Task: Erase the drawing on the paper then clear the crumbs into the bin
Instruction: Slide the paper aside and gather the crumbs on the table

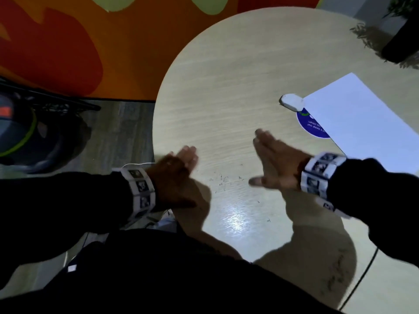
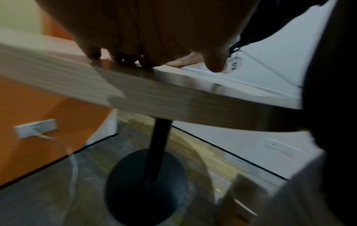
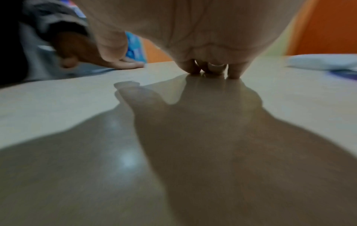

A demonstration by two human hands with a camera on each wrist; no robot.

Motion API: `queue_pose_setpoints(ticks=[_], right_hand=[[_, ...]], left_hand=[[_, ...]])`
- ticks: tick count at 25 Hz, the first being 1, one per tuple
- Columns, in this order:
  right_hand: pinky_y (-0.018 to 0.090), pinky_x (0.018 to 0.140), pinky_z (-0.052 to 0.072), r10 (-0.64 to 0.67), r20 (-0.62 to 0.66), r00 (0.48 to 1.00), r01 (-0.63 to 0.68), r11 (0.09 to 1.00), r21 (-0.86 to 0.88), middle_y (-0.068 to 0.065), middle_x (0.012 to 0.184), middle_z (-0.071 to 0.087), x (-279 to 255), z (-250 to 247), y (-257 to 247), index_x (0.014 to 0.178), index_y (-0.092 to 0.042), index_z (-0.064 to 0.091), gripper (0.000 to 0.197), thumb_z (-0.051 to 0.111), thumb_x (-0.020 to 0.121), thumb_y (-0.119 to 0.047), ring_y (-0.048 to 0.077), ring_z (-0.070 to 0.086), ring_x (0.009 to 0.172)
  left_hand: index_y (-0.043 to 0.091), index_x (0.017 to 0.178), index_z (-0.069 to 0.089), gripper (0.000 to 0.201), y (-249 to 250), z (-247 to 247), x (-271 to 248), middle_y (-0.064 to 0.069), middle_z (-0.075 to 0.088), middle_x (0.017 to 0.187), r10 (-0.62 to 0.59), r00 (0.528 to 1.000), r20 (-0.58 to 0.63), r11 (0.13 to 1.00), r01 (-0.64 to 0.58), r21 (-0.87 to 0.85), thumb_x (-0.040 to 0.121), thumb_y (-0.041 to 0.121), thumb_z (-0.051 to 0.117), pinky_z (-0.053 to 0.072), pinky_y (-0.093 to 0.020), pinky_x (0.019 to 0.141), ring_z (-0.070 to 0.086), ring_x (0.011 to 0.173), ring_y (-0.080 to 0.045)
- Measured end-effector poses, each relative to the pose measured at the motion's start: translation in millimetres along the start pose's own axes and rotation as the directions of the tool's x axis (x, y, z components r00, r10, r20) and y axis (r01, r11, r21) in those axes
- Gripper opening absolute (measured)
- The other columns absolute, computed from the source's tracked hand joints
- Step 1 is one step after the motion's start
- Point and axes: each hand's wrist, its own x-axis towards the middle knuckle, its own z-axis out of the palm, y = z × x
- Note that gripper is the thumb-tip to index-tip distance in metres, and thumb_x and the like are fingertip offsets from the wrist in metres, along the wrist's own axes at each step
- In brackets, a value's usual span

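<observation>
The eraser crumbs [image 1: 226, 181] lie scattered on the near part of the round table [image 1: 226, 87], between the two hands. To sweep well, the person should keep the right hand [image 1: 274, 163] low with its edge on the wood, pushing the bits left toward the left hand [image 1: 176, 171], which waits flat-fingered at the table's rim. Both hands are open and hold nothing. Farther right sit the eraser [image 1: 291, 102] and the blank-looking paper [image 1: 362, 123]. The bin [image 1: 25, 132] stands on the floor at far left.
</observation>
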Motion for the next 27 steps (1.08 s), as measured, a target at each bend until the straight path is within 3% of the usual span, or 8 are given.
queue_pose_setpoints(ticks=[4, 6, 10, 14, 16, 20, 25, 27], right_hand=[[0.034, 0.12, -0.003, -0.278, 0.134, 0.951, 0.293, 0.95, -0.106, 0.003, 0.153, -0.033, -26, 20, -33, 0.15, -0.013, -0.016, 0.108, 0.025, 0.078, -0.083, 0.013, -0.027, 0.141], [0.038, 0.12, 0.002, -0.178, 0.022, 0.984, 0.179, 0.984, -0.021, 0.002, 0.155, -0.028, -12, 0, -21, 0.15, -0.016, -0.015, 0.114, 0.018, 0.07, -0.09, 0.013, -0.023, 0.143], [0.032, 0.118, -0.005, 0.12, 0.01, 0.993, -0.121, 0.989, 0.081, -0.005, 0.152, -0.034, -8, -10, 12, 0.149, -0.019, -0.018, 0.114, 0.039, 0.074, -0.083, 0.008, -0.024, 0.141], [0.033, 0.119, -0.005, -0.134, 0.138, 0.981, 0.136, 0.991, -0.002, -0.001, 0.149, -0.039, -48, 37, -22, 0.148, -0.016, -0.022, 0.116, 0.02, 0.068, -0.09, 0.011, -0.032, 0.139], [0.033, 0.12, -0.004, -0.127, 0.112, 0.986, 0.119, 0.99, 0.071, -0.005, 0.149, -0.039, -53, 34, -17, 0.147, -0.02, -0.024, 0.118, 0.013, 0.063, -0.094, 0.007, -0.033, 0.138], [0.038, 0.12, 0.002, 0.22, -0.001, 0.976, -0.214, 0.951, 0.221, -0.006, 0.151, -0.036, -48, 14, 19, 0.147, -0.021, -0.023, 0.124, 0.026, 0.061, -0.095, 0.009, -0.028, 0.14], [0.035, 0.119, -0.003, -0.116, 0.109, 0.987, 0.104, 0.989, 0.108, 0.011, 0.154, -0.027, -68, 55, -45, 0.149, -0.006, -0.013, 0.133, 0.002, 0.052, -0.097, 0.02, -0.022, 0.143], [0.035, 0.119, -0.003, -0.018, 0.031, 0.999, 0.012, 0.98, 0.197, 0.008, 0.154, -0.027, -81, 56, -30, 0.15, -0.009, -0.013, 0.133, 0.005, 0.053, -0.098, 0.017, -0.023, 0.143]], left_hand=[[0.011, 0.142, -0.028, 0.104, 46, -6, -1, -0.007, -0.033, 0.147, 0.268, 0.956, 0.121, 0.963, -0.27, -0.001, 0.079, 0.081, 0.017, -0.011, -0.04, 0.117, -0.023, 0.141, -0.02], [0.008, 0.15, -0.015, 0.108, 25, -21, 13, -0.01, -0.02, 0.157, 0.098, 0.995, -0.023, 0.988, -0.1, -0.118, 0.083, 0.075, 0.037, -0.003, -0.038, 0.12, -0.011, 0.147, -0.022], [0.009, 0.15, -0.016, 0.13, -4, -23, 25, -0.011, -0.023, 0.157, -0.048, 0.999, -0.006, 0.999, 0.048, -0.019, 0.056, 0.097, -0.001, -0.008, -0.038, 0.118, -0.018, 0.145, -0.023], [0.018, 0.145, -0.027, 0.102, 50, -19, 19, 0.002, -0.039, 0.146, 0.266, 0.946, 0.183, 0.961, -0.275, 0.027, 0.086, 0.072, 0.037, -0.02, -0.029, 0.11, -0.035, 0.133, -0.007], [0.015, 0.148, -0.022, 0.104, 45, -37, 33, 0.004, -0.039, 0.143, 0.317, 0.944, 0.085, 0.948, -0.317, -0.02, 0.087, 0.068, 0.042, -0.019, -0.027, 0.111, -0.033, 0.133, -0.005], [0.007, 0.15, -0.014, 0.109, 20, -70, 89, -0.011, -0.023, 0.157, 0.203, 0.975, -0.09, 0.979, -0.202, 0.026, 0.083, 0.078, 0.033, -0.001, -0.04, 0.12, -0.016, 0.146, -0.02], [-0.002, 0.15, 0.0, 0.115, 46, -50, 74, -0.018, -0.014, 0.155, 0.506, 0.86, 0.059, 0.824, -0.503, 0.263, 0.076, 0.085, 0.008, 0.016, -0.047, 0.118, -0.004, 0.146, -0.027], [0.004, 0.149, -0.013, 0.122, 49, -55, 67, -0.008, -0.031, 0.147, 0.539, 0.816, 0.208, 0.773, -0.577, 0.261, 0.062, 0.089, -0.004, 0.0, -0.04, 0.118, -0.021, 0.139, -0.017]])
